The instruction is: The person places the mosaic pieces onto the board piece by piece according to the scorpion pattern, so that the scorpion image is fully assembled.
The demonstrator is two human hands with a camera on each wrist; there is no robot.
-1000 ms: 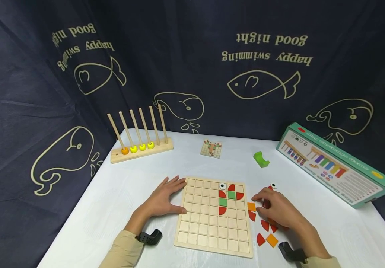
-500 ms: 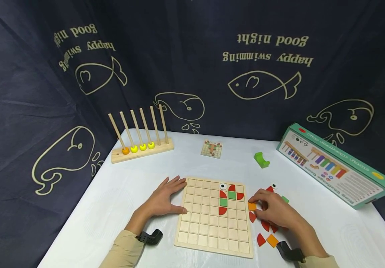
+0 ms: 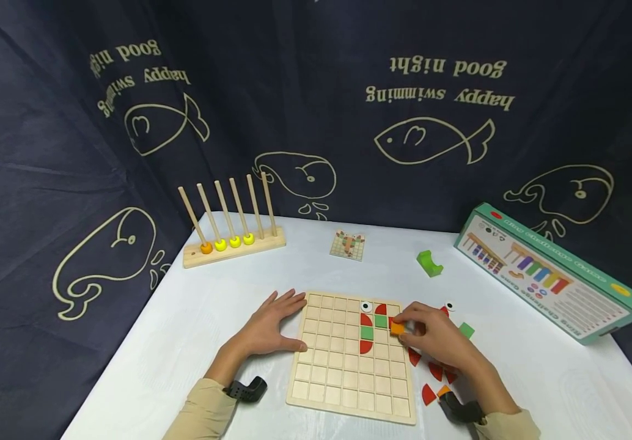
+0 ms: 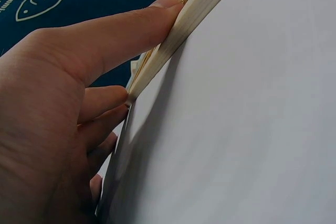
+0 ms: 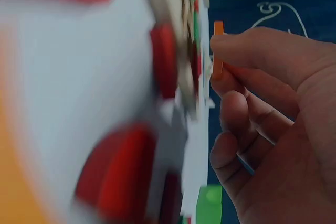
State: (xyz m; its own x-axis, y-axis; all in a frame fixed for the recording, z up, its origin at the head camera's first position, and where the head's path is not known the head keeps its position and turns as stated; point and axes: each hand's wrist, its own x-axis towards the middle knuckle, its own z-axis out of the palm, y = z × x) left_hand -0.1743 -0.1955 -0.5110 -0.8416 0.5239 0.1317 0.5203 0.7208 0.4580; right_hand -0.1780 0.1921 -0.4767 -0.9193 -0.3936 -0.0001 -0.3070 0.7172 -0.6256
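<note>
A wooden grid board (image 3: 327,360) lies flat on the white table; an eye tile (image 3: 367,307), two green squares (image 3: 367,333) and several red quarter pieces (image 3: 366,347) sit in its upper right cells. My left hand (image 3: 268,327) rests at the board's left edge, thumb and fingertips touching its side (image 4: 157,66). Between thumb and fingers, my right hand (image 3: 439,336) pinches an orange square (image 3: 396,328) over the board's right part. In the right wrist view the orange square (image 5: 218,51) is seen edge-on in the fingers, above the board.
Red pieces (image 3: 428,394), a green square (image 3: 467,330) and another eye tile (image 3: 449,305) lie right of the board. Farther back are a peg stand (image 3: 233,247) with beads, a pattern card (image 3: 347,244), a green curved block (image 3: 429,263) and a game box (image 3: 547,269).
My right hand has taken hold of the orange square beside the board and moved it left and up over the board. My left hand has stayed at the edge.
</note>
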